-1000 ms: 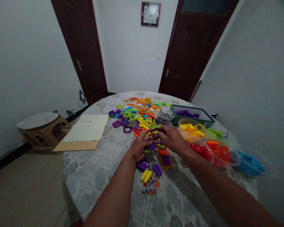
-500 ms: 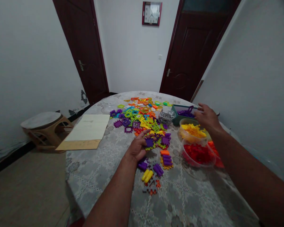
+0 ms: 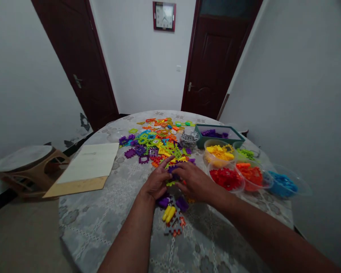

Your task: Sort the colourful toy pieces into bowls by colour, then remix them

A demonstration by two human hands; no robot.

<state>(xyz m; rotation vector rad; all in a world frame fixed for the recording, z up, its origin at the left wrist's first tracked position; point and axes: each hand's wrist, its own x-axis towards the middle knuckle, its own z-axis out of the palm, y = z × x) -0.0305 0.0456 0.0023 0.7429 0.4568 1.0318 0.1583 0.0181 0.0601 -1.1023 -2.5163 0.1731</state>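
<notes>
Near the middle of the table, my left hand (image 3: 157,181) is closed on a purple toothed building tile (image 3: 174,170), its index finger stretched forward. My right hand (image 3: 197,181) meets it from the right, fingertips pinched on the same purple tile; how many pieces lie between the hands is hidden. Below the hands are purple tube-shaped pieces (image 3: 182,204), yellow tube-shaped pieces (image 3: 169,214) and a grey toothed tile (image 3: 176,226) with orange bits. Just beyond the fingers spreads a mixed pile of colourful tiles (image 3: 147,140).
At right stand a green box (image 3: 233,141) of purple pieces and clear bowls of yellow (image 3: 220,152), red (image 3: 226,178), orange (image 3: 250,175), lime (image 3: 246,153) and blue pieces (image 3: 282,184). A grey-piece bowl (image 3: 189,140) is behind. Paper (image 3: 88,161) lies left, near a stool (image 3: 25,167).
My right hand has come from the green box down and left to the tile at my left hand. The view has turned right, so more bowls show.
</notes>
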